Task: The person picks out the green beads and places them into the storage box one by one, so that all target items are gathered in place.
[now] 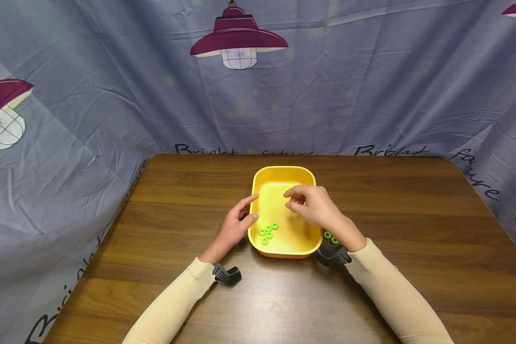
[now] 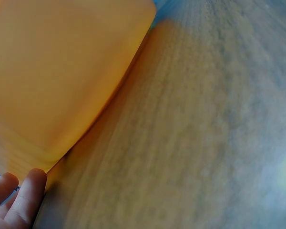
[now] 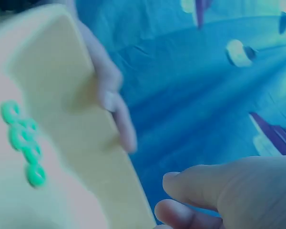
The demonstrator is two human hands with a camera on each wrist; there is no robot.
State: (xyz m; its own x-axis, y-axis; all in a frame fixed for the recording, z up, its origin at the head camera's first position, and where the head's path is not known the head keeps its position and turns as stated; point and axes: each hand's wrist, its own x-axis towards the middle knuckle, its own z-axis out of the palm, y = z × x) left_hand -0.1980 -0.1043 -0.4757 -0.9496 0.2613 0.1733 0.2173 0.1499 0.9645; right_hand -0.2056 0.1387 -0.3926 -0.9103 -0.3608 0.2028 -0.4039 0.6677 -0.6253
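Black handwritten-style lettering, "Bright" and "feature", repeated along lower part of grey-blue curtain

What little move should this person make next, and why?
Probably move the right grip over to the green rings outside, just right of the yellow tray, and pinch one. No ring shows between its fingertips, five rings inside already lie in the tray, and the left grip is at its rim, perhaps to steady it.

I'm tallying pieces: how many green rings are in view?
7: five rings in the tray, near-left corner; two just right of it, where the right arm may hide more.
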